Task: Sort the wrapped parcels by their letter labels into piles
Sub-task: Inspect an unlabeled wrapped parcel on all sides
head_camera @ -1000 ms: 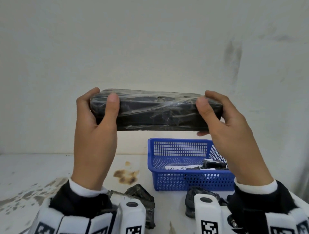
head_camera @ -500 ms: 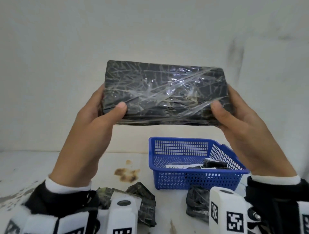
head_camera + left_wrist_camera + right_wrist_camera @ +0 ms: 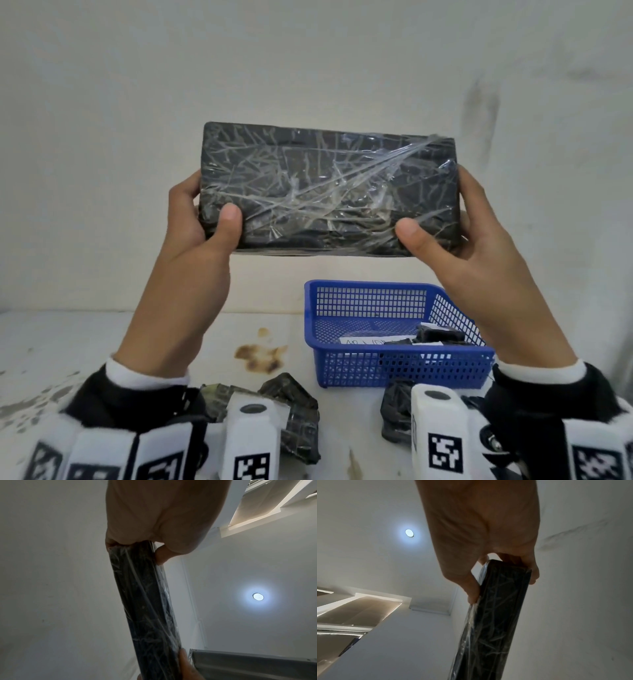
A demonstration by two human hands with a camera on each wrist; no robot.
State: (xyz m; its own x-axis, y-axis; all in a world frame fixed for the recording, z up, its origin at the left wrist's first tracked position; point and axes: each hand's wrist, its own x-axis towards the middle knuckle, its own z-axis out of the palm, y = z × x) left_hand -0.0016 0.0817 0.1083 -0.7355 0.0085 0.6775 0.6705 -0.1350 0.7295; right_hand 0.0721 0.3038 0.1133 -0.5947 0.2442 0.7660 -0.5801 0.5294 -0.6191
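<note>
Black, film-wrapped parcel is held upright above the counter, long axis running straight between the left hand and right hand, each grip clenched on one short end, no letter label showing on the facing side.

Your head view is evenly lit and sharp; both wrist views are dim — a round ceiling lamp flares beyond your shadowed fingers.
</note>
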